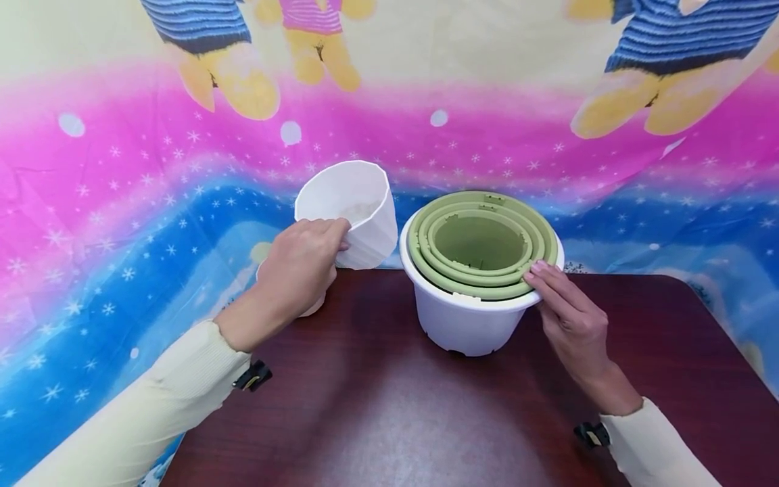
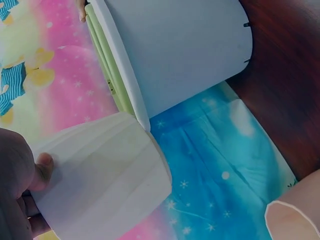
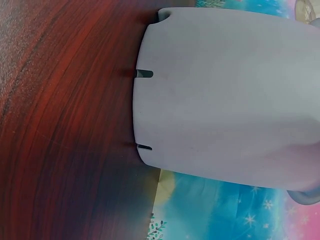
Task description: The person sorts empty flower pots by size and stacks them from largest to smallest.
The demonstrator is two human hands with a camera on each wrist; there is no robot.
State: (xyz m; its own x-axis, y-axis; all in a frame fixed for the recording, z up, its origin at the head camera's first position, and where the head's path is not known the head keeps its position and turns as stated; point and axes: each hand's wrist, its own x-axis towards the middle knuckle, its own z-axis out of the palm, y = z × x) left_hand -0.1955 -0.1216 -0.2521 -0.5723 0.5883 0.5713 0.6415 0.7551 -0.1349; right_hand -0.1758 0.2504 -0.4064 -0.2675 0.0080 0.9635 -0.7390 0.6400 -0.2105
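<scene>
My left hand grips the near rim of a white faceted flower pot, thumb on one side of its wall and fingers on the other. The pot is held up off the table, tilted, its mouth facing me. To its right stands a large white pot with several green pots nested inside it. My right hand holds the right rim of that stack, fingertips on the green and white edges. In the left wrist view the faceted pot comes up close to the large pot's rim.
A pinkish pot stands on the table behind my left hand, mostly hidden in the head view. The dark reddish wooden table ends at a back edge against a patterned cloth with pink and blue areas.
</scene>
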